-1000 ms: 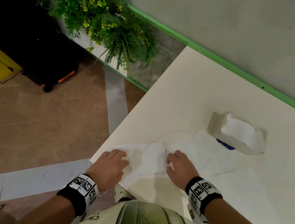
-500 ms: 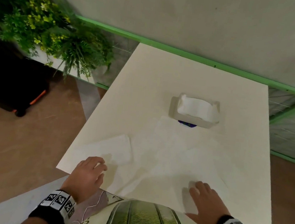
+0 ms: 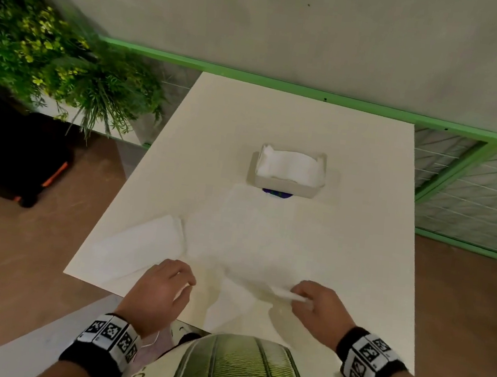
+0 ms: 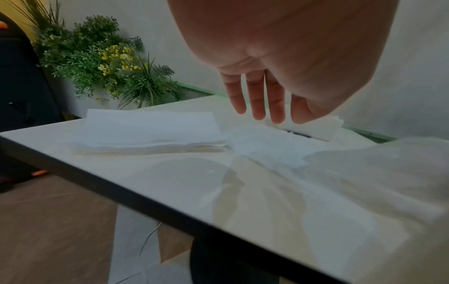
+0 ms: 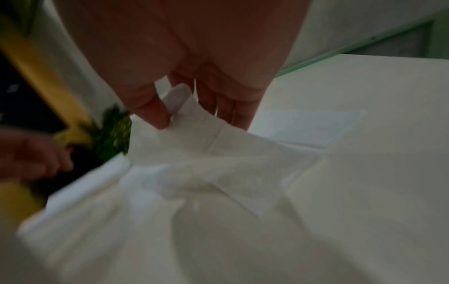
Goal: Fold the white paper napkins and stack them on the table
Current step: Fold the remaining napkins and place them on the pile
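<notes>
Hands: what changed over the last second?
Both hands left the folded napkin stack. The right hand moved right and now pinches a corner of an unfolded napkin; the left hand hovers beside it with no grip. Stack and napkin holder stayed put.

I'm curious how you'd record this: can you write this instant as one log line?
step: picking up next napkin | right hand: pinches unfolded napkin | left hand: open, holds nothing | folded stack: table's left edge

Grey wall [image 3: 292, 21] with green rail [image 3: 254, 78], leafy plants [image 3: 54, 54] at left, brown floor [image 3: 14, 253], white table [image 3: 280, 123].
</notes>
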The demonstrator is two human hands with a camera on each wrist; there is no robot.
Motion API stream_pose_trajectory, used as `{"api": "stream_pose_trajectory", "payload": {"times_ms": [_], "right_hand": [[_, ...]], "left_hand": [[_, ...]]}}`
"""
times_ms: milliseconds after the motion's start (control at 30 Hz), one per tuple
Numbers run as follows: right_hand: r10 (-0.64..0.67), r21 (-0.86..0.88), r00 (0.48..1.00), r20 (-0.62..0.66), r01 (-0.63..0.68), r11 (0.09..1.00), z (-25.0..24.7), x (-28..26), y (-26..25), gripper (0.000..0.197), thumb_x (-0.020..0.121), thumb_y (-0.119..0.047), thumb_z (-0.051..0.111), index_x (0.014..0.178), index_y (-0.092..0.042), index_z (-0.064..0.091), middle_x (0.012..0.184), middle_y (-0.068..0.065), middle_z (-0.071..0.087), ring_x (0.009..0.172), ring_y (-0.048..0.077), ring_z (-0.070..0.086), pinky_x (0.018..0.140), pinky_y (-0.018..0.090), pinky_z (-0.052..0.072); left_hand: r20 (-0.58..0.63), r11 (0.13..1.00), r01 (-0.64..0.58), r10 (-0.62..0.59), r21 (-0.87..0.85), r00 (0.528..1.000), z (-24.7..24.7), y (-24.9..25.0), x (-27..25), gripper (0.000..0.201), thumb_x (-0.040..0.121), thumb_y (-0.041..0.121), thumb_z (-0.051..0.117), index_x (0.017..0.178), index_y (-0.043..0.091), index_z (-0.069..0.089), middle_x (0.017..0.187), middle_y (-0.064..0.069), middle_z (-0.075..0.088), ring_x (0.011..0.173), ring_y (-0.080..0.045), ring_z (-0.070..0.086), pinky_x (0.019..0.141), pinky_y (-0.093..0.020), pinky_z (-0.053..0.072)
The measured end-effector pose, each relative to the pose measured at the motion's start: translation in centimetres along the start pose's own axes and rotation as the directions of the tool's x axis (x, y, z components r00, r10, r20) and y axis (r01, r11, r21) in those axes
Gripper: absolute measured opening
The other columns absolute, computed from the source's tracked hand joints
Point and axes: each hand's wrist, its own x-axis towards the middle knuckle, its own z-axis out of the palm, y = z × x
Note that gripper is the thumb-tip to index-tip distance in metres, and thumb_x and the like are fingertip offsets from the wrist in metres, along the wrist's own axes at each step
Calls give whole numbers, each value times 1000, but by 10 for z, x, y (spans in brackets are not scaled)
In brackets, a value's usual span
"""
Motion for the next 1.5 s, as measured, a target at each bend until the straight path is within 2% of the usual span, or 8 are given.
{"api": "stream_pose_trajectory", "payload": {"times_ms": [267, 600, 833, 1000, 1133, 1233, 1333, 1500], "right_hand": [[209, 716, 961, 182, -275, 642, -70, 10, -72, 7, 78, -19, 65, 80, -16, 59, 86, 15, 58, 79, 29, 57, 70, 37, 43], [66, 813, 935, 350, -338, 474, -96, 18, -125, 32, 88, -23, 61, 115, -7, 66, 105, 14, 66, 91, 28, 64, 78, 37, 51], [97, 853, 931, 352, -362, 376, -100, 20, -129, 42, 96, -28, 53, 129, -2, 61, 123, 23, 65, 104, 34, 66, 92, 45, 51], [160, 769, 982, 100, -178, 613, -94, 26, -119, 55, 83, -43, 65, 124, -7, 58, 124, 22, 64, 102, 28, 67, 93, 48, 52], [-258, 48, 928, -269, 280, 959, -84, 26, -112, 61, 73, -57, 68, 125, -31, 52, 130, -10, 52, 119, 8, 49, 98, 24, 40], [-519, -341, 852, -66, 470, 814, -70, 32, -108, 64, 76, -59, 67, 132, -31, 54, 143, -4, 46, 137, 21, 36, 113, 37, 32], [-415, -415, 901, 128, 429, 802, -55, 43, -108, 53, 79, -58, 65, 126, -34, 61, 148, -3, 46, 144, 28, 29, 119, 45, 24], [-317, -285, 932, 173, 356, 890, -51, 51, -116, 8, 88, -27, 70, 96, -24, 70, 103, -8, 67, 94, 12, 60, 89, 35, 48]], "left_hand": [[-201, 991, -133, 129, -4, 971, -25, 63, 54, 29, 89, 35, 71, 109, 15, 71, 119, 0, 63, 109, -20, 61, 88, -36, 51], [-238, 981, -193, 184, -13, 954, -47, 126, 89, 66, 85, 61, 71, 130, 14, 59, 135, -5, 54, 124, -23, 54, 103, -36, 43], [-137, 970, -3, -31, -241, 990, -45, 120, 86, 43, 95, 46, 63, 131, 22, 58, 121, 11, 62, 105, -9, 62, 90, -31, 52], [-103, 961, 48, -78, -272, 992, -43, 106, 82, 16, 96, 32, 60, 106, 23, 69, 93, 16, 66, 81, -5, 60, 73, -26, 48], [18, 954, 130, -130, -272, 991, -45, 100, 83, 15, 95, 34, 63, 102, 23, 71, 90, 11, 70, 80, -8, 61, 74, -30, 49], [79, 957, 144, -128, -253, 989, -47, 98, 84, 9, 93, 34, 66, 96, 27, 71, 83, 12, 67, 76, -8, 60, 72, -32, 49], [99, 957, 151, -130, -249, 987, -49, 94, 84, 9, 91, 36, 69, 95, 27, 70, 83, 11, 66, 76, -9, 58, 72, -32, 49], [100, 930, 192, -169, -312, 981, -54, 76, 75, 20, 84, 43, 77, 92, 29, 66, 81, 12, 62, 76, -7, 55, 69, -23, 43]]}}
